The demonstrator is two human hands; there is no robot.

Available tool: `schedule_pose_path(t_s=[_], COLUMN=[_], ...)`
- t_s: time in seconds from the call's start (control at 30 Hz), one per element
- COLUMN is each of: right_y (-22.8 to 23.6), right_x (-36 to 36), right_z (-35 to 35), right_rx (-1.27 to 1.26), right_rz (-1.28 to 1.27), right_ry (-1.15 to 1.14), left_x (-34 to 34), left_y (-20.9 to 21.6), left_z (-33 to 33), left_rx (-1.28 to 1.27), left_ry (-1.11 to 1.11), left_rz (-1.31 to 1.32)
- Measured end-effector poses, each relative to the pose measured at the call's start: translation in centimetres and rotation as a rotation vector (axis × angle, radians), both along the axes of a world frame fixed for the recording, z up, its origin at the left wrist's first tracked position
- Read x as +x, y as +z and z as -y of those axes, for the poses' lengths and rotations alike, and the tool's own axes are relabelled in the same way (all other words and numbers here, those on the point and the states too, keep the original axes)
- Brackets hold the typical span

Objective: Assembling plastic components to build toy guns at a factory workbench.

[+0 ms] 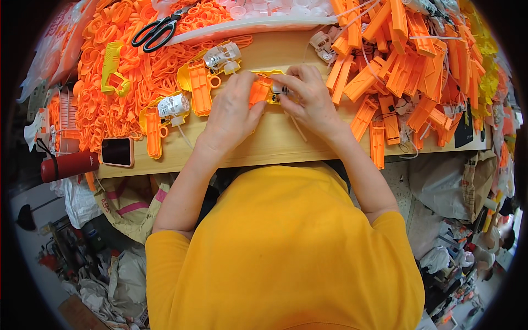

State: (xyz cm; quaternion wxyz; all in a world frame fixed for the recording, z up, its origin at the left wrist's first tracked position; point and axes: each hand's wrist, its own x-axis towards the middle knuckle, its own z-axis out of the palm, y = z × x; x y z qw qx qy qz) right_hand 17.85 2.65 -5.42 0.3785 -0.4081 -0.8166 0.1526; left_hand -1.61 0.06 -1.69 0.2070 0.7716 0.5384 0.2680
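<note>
My left hand (234, 107) is closed on the left end of a yellow plastic shell (273, 102) that has an orange box-shaped part (258, 91) in it. From the other side my right hand (312, 96) pinches the same shell, by a small white part that its fingers mostly hide. A thin pale tube (297, 127) trails below the right hand. To the left lie two similar assemblies, each a yellow shell with an orange part (199, 88) and a white mechanism, the nearer one with its white mechanism (174, 105) uppermost.
Orange rings and loops (118, 71) heap at the left, with black-handled scissors (159, 32) on top. A phone (117, 152) and red bottle (70, 166) sit near the front left edge. Orange box parts (407, 71) pile at the right. A tray (258, 23) of translucent pieces stands behind.
</note>
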Motion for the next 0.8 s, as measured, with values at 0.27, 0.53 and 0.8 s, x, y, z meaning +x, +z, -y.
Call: schedule_pose_path(t_s=[0.27, 0.53, 0.8], right_y=[0.7, 2.0, 1.5], right_x=[0.4, 2.9, 2.8], right_z=[-1.3, -1.7, -1.5], right_rx=[-0.153, -0.067, -0.012], right_rz=[-0.010, 0.249, 0.258], right_ry=[0.200, 0.340, 0.286], left_x=[-0.6, -0.4, 0.3], left_y=[-0.7, -0.7, 0.2], left_z=[0.5, 0.8, 1.7], left_rx=[0.008, 0.017, 0.202], left_ry=[0.073, 0.097, -0.096], left_rz=[0.065, 0.088, 0.020])
